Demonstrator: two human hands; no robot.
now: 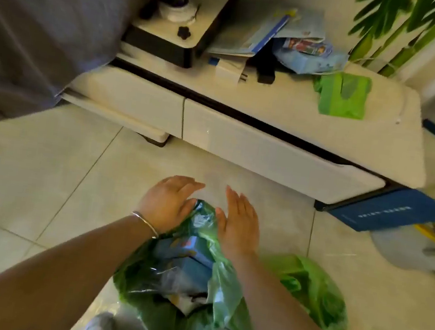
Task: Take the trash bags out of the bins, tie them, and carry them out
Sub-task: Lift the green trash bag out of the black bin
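Pale floor tiles (43, 175) filled the near half of the view, with a low white cabinet (268, 149) running across the far side, its top littered with papers and a folded green bag (343, 97). I noted a green trash bag (176, 278) on the floor at near centre, part full, a blue carton showing through the film. A second green bag (312, 293) lay just beside it to the right. The left hand (170, 203), a bangle at its wrist, pressed against the left side of the bag's gathered neck (203, 212); the right hand (239, 223) pressed against the right side. Both hands were flat, fingers extended and not curled, so neither had a closed hold: the neck was merely squeezed between the palms. I could not tell whether any knot had been formed. In my judgement the step in hand was tying. To do it well, the loose film should be gathered tighter, the air pressed out, the neck twisted into a rope, then looped and pulled through well above the contents, as thin film of this kind tears readily against carton corners.
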